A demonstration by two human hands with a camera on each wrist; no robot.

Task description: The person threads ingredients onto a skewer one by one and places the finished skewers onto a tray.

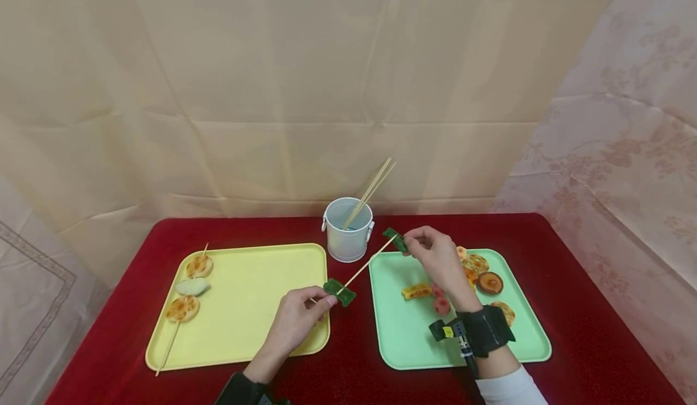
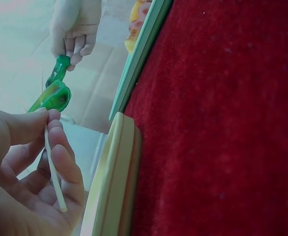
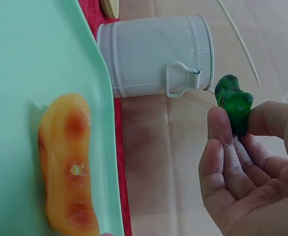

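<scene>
My left hand (image 1: 294, 320) pinches a thin wooden skewer (image 1: 370, 261) near its lower end, above the right edge of the yellow tray (image 1: 261, 290). A green pepper piece (image 1: 346, 297) is threaded on the skewer just beyond those fingertips. With thumb and fingers, my right hand (image 1: 438, 260) holds a second green pepper piece (image 3: 237, 109) above the green tray's far edge. In the head view the skewer's far tip overlaps this second piece; the right wrist view shows the tip right beside it. The left wrist view shows the skewer's blunt end (image 2: 60, 201) across the left fingers.
A white bucket (image 1: 346, 244) holding several skewers (image 1: 372, 188) stands behind the trays. On the yellow tray lies a skewer with browned round slices (image 1: 183, 309) and a pale green piece (image 1: 192, 287). The green tray (image 1: 397, 338) carries a yellow-orange piece (image 1: 417, 291), a mushroom cap (image 1: 490, 283) and other food pieces.
</scene>
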